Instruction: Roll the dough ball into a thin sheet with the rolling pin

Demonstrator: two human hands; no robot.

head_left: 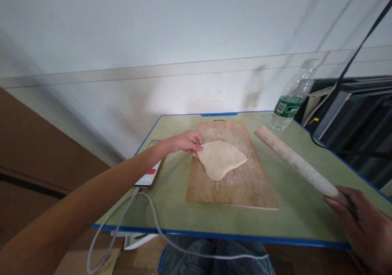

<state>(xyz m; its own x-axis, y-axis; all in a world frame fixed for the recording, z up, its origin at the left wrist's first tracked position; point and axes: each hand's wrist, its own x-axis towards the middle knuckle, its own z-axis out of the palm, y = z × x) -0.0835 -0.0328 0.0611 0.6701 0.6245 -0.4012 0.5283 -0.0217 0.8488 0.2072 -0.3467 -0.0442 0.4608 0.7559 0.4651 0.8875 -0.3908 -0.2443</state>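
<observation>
A flat, uneven sheet of dough (221,159) lies on a wooden cutting board (232,195) dusted with flour. My left hand (187,142) pinches the dough's left corner between thumb and fingers, at the board's left edge. In my right hand (361,222) is a floury wooden rolling pin (295,160), gripped by its near end. The pin slants up and to the left, to the right of the board and apart from the dough.
A clear water bottle with a green label (288,106) stands at the table's back right. Left of the board lies a phone (148,177) with a white cable (154,214) trailing over the front edge. Dark flat items (361,116) and a black strap (358,46) are at right.
</observation>
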